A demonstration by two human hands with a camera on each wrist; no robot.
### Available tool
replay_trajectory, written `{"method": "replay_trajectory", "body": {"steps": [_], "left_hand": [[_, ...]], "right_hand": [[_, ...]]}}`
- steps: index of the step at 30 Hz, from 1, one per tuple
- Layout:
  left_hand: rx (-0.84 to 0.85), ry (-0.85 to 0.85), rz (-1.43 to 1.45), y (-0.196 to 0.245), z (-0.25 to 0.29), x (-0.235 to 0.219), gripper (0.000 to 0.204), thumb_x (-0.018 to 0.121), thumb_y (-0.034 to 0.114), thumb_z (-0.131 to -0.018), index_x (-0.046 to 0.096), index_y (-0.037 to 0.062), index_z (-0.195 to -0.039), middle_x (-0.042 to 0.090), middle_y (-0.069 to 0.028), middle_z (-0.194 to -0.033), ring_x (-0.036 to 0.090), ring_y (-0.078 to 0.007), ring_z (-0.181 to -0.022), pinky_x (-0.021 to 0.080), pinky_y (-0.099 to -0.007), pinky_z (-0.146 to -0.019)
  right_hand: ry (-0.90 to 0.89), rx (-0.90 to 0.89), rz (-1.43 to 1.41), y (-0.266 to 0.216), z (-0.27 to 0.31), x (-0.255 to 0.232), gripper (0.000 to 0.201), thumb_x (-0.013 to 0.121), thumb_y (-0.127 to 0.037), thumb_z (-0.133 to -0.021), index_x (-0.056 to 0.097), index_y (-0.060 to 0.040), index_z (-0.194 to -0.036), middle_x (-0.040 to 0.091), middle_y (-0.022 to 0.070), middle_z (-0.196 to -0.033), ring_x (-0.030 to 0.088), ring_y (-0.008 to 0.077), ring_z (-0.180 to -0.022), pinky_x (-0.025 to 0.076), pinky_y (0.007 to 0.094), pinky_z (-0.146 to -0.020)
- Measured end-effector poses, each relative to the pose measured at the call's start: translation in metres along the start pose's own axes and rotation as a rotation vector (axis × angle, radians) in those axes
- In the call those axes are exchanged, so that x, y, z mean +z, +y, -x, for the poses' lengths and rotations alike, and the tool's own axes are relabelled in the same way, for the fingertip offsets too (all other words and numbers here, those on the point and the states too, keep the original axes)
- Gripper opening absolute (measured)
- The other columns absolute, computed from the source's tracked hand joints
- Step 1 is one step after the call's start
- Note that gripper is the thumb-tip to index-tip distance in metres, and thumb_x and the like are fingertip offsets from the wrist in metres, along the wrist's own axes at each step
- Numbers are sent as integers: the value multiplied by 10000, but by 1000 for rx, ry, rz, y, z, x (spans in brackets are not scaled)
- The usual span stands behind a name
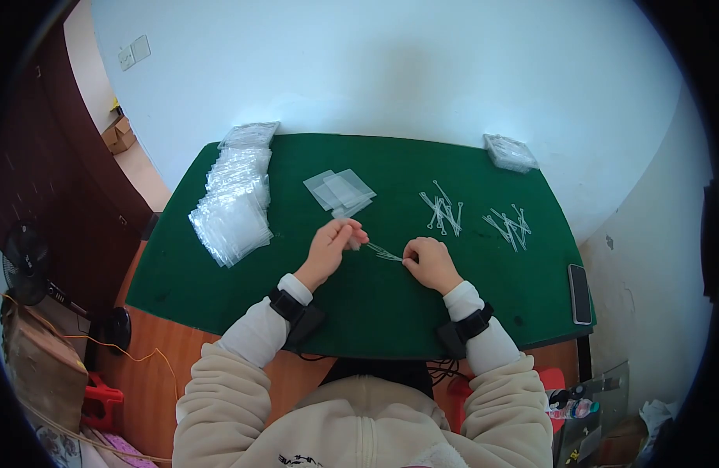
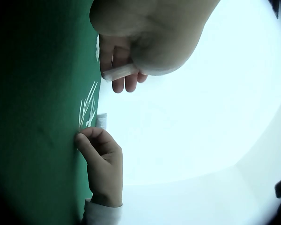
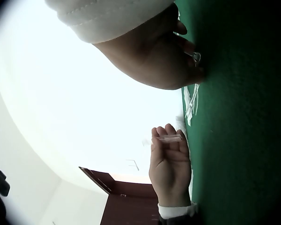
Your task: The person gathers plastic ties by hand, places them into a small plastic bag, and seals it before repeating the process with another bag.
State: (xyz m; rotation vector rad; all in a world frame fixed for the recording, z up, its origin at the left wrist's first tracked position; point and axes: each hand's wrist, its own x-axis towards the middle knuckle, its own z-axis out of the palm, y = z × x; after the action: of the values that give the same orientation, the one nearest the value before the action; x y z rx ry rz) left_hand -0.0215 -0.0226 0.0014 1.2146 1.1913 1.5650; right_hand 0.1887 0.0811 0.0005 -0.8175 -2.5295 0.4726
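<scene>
My left hand point(image 1: 332, 248) holds a small clear plastic bag point(image 3: 170, 138) across its fingers, above the green table. The bag also shows in the left wrist view, partly behind the palm. Just to the right, my right hand point(image 1: 432, 264) pinches a few thin pale sticks with looped ends point(image 1: 386, 253) between thumb and fingertips. They point left, toward the bag, close over the cloth. A ring-shaped end point(image 3: 196, 57) shows at the right fingers in the right wrist view. Several flat clear bags point(image 1: 345, 189) lie overlapping beyond the left hand.
A long fanned row of clear bags point(image 1: 233, 214) runs along the table's left side. Two loose piles of looped sticks, a nearer pile point(image 1: 442, 215) and a farther-right pile point(image 1: 512, 227), lie at right. A clear package point(image 1: 511, 153) sits at the back; a phone point(image 1: 579, 294) lies by the right edge.
</scene>
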Motion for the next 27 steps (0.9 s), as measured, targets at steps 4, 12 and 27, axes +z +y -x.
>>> {"method": "replay_trajectory", "body": {"steps": [4,12,27], "left_hand": [[-19,122,17,-5,-4,-8,226,396,190,-969,549,37,-1035,624,-54,-934,599,-132,-857,454,-255,-743],[12,112,-21,-6,-3,-6,218,401,181,-967,545,30,-1028,624,-60,-938,600,-133,-860,453,-244,-731],[-83,-318,-85,0,7,8,222,403,158,-960,531,-4,-1040,618,-83,-946,605,-141,-836,470,-254,-746]], "right_hand": [[31,-30,-29,-1,1,3,36,595,-122,-723,611,-90,-731,596,86,-750,551,286,-780,408,402,-677],[15,-34,-276,-19,-1,-9,49,561,-83,-794,585,-45,-812,592,110,-761,564,300,-773,437,386,-675],[45,-187,-494,-26,-1,-5,100,588,-35,-817,614,-1,-907,627,111,-809,607,221,-728,478,288,-655]]}}
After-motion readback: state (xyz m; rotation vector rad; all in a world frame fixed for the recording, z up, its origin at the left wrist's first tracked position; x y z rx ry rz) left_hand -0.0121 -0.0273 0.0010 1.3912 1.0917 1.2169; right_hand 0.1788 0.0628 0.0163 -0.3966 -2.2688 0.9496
